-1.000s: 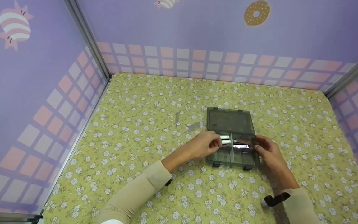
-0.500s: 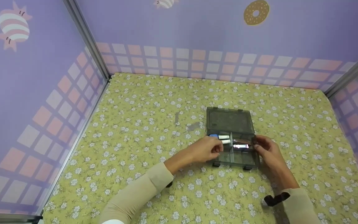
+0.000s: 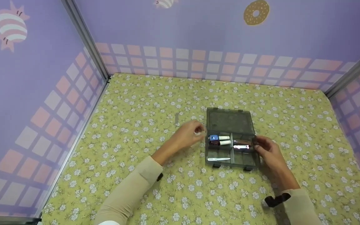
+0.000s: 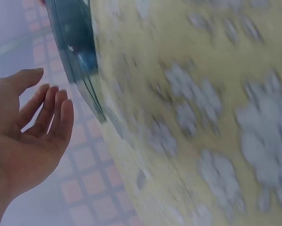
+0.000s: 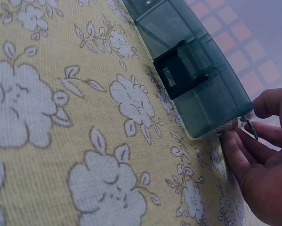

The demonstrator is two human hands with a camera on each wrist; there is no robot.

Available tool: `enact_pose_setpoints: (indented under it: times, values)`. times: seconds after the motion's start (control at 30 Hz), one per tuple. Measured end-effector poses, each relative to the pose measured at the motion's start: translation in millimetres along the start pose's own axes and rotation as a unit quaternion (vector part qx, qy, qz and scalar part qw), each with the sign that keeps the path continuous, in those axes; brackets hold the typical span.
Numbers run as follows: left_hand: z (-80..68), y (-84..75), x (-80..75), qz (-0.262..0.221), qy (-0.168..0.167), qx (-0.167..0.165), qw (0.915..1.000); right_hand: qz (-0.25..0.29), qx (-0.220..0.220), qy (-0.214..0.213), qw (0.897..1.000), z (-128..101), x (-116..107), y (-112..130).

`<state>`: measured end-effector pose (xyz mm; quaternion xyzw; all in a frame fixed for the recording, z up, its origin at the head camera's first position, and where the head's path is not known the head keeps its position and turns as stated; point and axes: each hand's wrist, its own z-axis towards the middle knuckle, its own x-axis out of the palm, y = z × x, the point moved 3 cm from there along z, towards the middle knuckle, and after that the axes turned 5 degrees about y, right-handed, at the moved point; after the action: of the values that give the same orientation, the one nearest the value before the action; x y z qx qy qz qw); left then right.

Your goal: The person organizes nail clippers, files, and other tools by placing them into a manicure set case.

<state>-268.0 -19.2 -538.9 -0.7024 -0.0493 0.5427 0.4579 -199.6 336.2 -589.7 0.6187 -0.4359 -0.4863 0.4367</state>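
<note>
- Smoky grey compartment box (image 3: 231, 147) lying open on the yellow floral cloth (image 3: 155, 106), right of centre, lid (image 3: 230, 121) flat on the far side.
- Left hand (image 3: 188, 135) hovering just left of the box, off its edge, touching nothing; fingers loosely curled in the head view, relaxed and spread with a bare palm in the left wrist view (image 4: 30, 127).
- Right hand (image 3: 267, 151) at the box's right wall, fingertips (image 5: 235, 141) pressed against the near corner of the tinted plastic, thumb up by the rim; a light steadying hold, not a full wrap.
- Far-left compartment: two small bottles lying side by side, blue one (image 3: 214, 137) behind, dark red one (image 3: 215, 142) in front, white caps (image 3: 225, 140) pointing right.
- Far-right compartment: something shiny with a pinkish glint (image 3: 242, 145), too small to name.
- Near-left compartment: a slim pale strip (image 3: 218, 159) lying crosswise.
- Black latch (image 5: 181, 70) showing on the box's side in the right wrist view.
- Beige sleeves (image 3: 130, 190) on both arms, lilac panels with pink squares (image 3: 183, 59) all round, doughnut print (image 3: 255, 12) on the back wall.
</note>
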Motion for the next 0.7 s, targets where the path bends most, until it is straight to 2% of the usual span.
enact_pose_setpoints:
  times: [0.2,0.43,0.57,0.7]
  values:
    - [-1.2,36.4,-24.2,0.005,-0.070,-0.088,0.9936,0.000,0.004,0.002,1.000,-0.5,0.3,-0.1]
    - [-1.4,73.1,-29.5,0.010,-0.114,-0.160,0.9805,0.001,0.010,0.000,1.000,-0.7,2.8,-1.9]
    - [-0.6,81.6,-30.3,0.015,-0.116,-0.178,0.9770,0.005,0.014,-0.004,1.000,-0.7,3.2,-2.0]
    - [2.2,83.3,-31.9,0.015,-0.110,-0.177,0.9779,0.014,0.023,-0.005,1.000,-0.6,2.3,-0.7]
